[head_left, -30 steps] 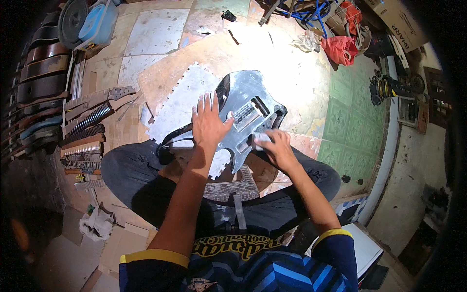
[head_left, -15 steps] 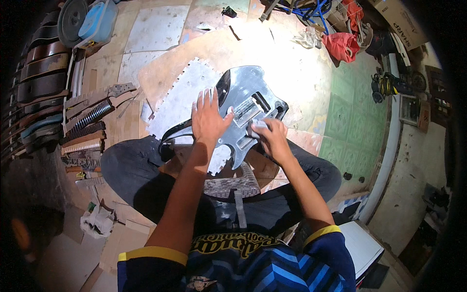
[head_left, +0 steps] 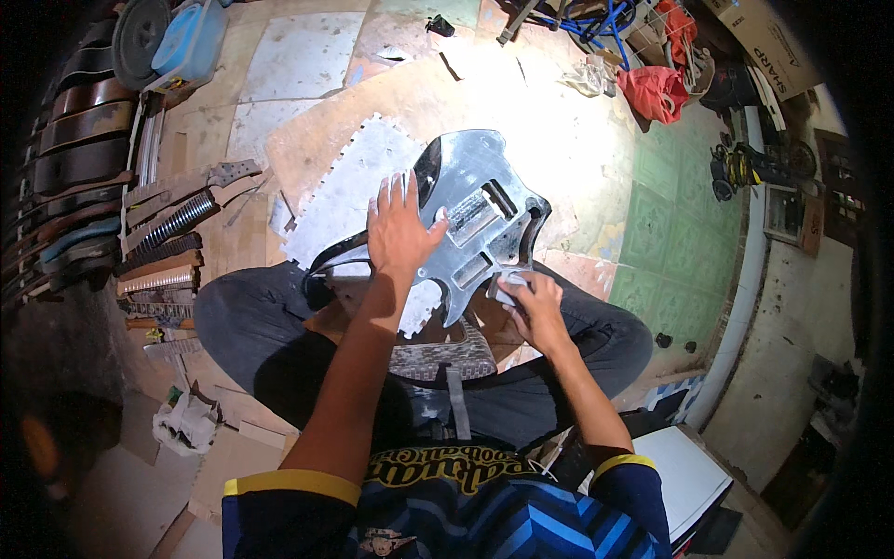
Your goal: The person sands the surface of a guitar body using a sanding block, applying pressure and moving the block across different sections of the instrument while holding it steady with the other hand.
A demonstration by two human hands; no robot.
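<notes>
An electric guitar body (head_left: 470, 163), dark with a grey dusty film and cut-out pickup cavities, lies tilted in front of my crossed legs. My left hand (head_left: 400, 228) rests on its left side, fingers stretched out and tips whitened with dust. At the lower right edge of the body, my right hand (head_left: 538, 303) is closed around a small pale grey pad (head_left: 508, 284), which looks like folded sandpaper and touches the edge. The curved dark strip (head_left: 335, 250) left of my left hand is partly hidden by that hand.
Beneath the body lies a white mat (head_left: 349, 177) with a toothed edge. Several guitar necks (head_left: 177, 224) lie at the left, beside a row of stacked dark guitar bodies (head_left: 79, 135). A blue tub (head_left: 191, 42) stands far left; a red cloth (head_left: 652, 93) lies far right.
My right hand has slid with the pale pad from beside the cavities down and right to the body's lower edge. My left hand has stayed in place.
</notes>
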